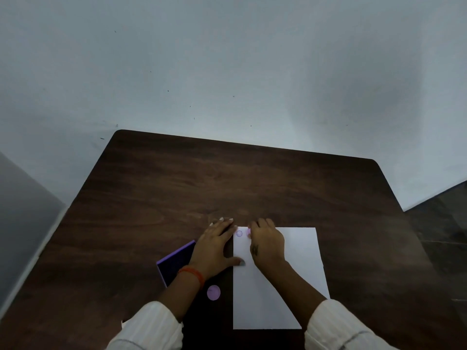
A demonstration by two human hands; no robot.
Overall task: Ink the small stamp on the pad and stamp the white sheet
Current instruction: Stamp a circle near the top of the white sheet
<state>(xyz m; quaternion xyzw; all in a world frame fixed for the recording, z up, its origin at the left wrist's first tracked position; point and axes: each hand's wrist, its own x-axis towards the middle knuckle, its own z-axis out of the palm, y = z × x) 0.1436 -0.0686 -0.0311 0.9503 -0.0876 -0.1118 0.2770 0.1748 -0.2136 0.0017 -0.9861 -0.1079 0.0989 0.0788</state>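
Pink small stamp [248, 233] pinched in right hand [266, 245], left hand [214, 246] flat beside.

1. A dark wooden counter [227, 178] fills the lower half of the frame, against a pale wall.
2. A white sheet [298, 253] lies at lower centre, with one faint purple ring print [239, 233] near its upper left corner.
3. The left hand [214, 246] lies flat at the sheet's left edge, thumb on the paper.
4. The right hand [267, 245] is curled over the sheet's top, a small pink stamp [248, 233] showing at its fingers.
5. A purple ink pad [174, 261] lies open left of the sheet, partly under the left wrist.
6. A round lilac cap [213, 292] lies on the counter between pad and sheet.
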